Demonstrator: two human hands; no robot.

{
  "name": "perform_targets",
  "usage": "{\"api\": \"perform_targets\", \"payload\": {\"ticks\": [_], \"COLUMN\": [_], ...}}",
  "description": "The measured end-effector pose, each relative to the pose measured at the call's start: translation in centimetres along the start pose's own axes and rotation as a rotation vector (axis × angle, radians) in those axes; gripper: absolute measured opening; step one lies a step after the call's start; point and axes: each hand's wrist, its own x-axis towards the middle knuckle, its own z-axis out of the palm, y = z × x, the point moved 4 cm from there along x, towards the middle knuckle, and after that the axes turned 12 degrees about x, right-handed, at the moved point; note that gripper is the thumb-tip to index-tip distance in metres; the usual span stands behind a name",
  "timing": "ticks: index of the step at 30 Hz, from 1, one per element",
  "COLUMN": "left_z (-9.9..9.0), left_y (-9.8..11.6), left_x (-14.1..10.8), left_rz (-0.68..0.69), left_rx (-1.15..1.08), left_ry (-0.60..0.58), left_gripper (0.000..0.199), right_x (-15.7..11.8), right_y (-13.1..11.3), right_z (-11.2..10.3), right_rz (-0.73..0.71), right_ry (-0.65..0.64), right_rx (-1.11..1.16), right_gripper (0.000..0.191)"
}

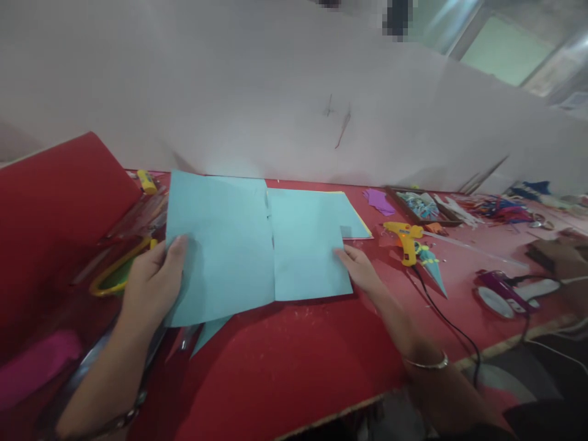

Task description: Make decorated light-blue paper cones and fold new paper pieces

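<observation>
A light blue paper sheet [220, 245], creased down its middle, is spread above the red table [294, 361]. Its left edge is pinched in my left hand [154, 285], thumb on top. At the right edge, my right hand [361, 266] grips the same sheet between thumb and fingers. The left half tilts up towards me, and the right half lies lower. Behind the right half, more blue paper [353, 220] with a yellow edge rests on the table. Below the left half pokes out a blue paper corner [209, 335].
Right of the paper lie a yellow glue gun [407, 239] with a black cord, a blue paper cone [432, 269], purple paper [379, 202] and a tray of scraps [420, 207]. Farther right is a purple-and-white device [505, 294]. A red board [59, 202] and pink object [41, 367] are left.
</observation>
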Motion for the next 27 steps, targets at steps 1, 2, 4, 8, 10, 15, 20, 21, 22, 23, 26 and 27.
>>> {"api": "perform_targets", "payload": {"ticks": [1,2,4,8,10,15,20,21,22,23,26,27], "left_z": [-0.2,-0.4,-0.6,-0.8,-0.9,-1.2,-1.7,-1.7,-1.7,-1.7,-1.8,-2.0], "left_y": [0.2,0.5,0.9,1.1,1.0,0.8,0.9,1.2,1.5,1.7,0.5,-0.8], "left_x": [-0.2,-0.3,-0.6,-0.7,-0.6,-0.3,-0.3,-0.3,-0.3,-0.3,0.2,0.3], "left_rz": [0.008,0.016,0.037,0.074,0.060,0.063,0.029,0.020,0.011,0.005,0.006,0.018], "left_rx": [0.002,0.011,0.029,0.046,0.083,0.148,0.186,0.191,0.195,0.198,0.219,0.234], "left_ry": [0.036,0.071,0.126,0.184,0.197,0.202,0.207,0.203,0.199,0.198,0.201,0.199], "left_gripper": [0.034,0.034,0.034,0.033,0.032,0.032,0.031,0.031,0.031,0.031,0.032,0.032], "right_x": [0.1,0.1,0.1,-0.2,-0.4,-0.7,-1.1,-1.1,-1.2,-1.2,-1.3,-1.2], "right_y": [0.0,0.0,-0.3,-1.0,-1.4,-2.2,-2.5,-2.5,-2.5,-2.5,-2.5,-2.4], "right_z": [-0.3,-0.5,-0.6,-0.4,-0.3,-0.3,-0.1,0.0,0.1,0.2,0.4,0.2], "right_rz": [-0.012,-0.029,-0.067,-0.136,-0.180,-0.245,-0.273,-0.278,-0.283,-0.288,-0.301,-0.301], "right_ry": [0.036,0.065,0.111,0.191,0.235,0.277,0.291,0.291,0.290,0.289,0.286,0.296], "right_rx": [0.004,0.001,-0.024,-0.096,-0.127,-0.147,-0.131,-0.127,-0.125,-0.123,-0.113,-0.104], "right_gripper": [0.041,0.041,0.040,0.038,0.038,0.036,0.037,0.037,0.037,0.037,0.038,0.038]}}
